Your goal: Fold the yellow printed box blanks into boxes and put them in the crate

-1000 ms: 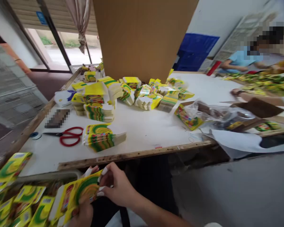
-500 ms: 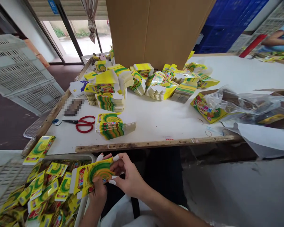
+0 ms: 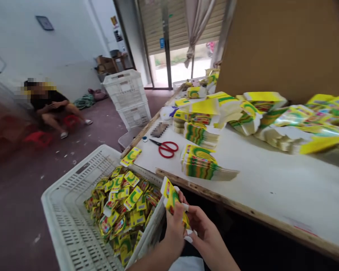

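Observation:
A small yellow and green printed carton (image 3: pixel 168 191) is held between my two hands, over the gap between table and crate. My left hand (image 3: pixel 173 229) wraps round its middle, thumb across the front. At the carton's lower end, my right hand (image 3: pixel 206 231) pinches it with finger and thumb; white coverings show on several fingertips. The white plastic crate (image 3: pixel 70 210) to the left holds many similar yellow cartons (image 3: pixel 127 201). Another carton (image 3: pixel 131 156) lies at the table's left corner, by the crate's rim.
Flat carton stacks (image 3: pixel 199 163) stand on the white table (image 3: pixel 260 184), with red-handled scissors (image 3: pixel 168 149), a thread spool (image 3: pixel 145 139) and a blurred-out object (image 3: pixel 159 129). Behind rises a large cardboard box (image 3: pixel 282 49). Stacked crates (image 3: pixel 127 96) and a seated person (image 3: pixel 49 101) are further left.
My view has swung left, bringing the whole crate and the seated person into sight. The carton is now more upright and turned edge-on, still in both hands.

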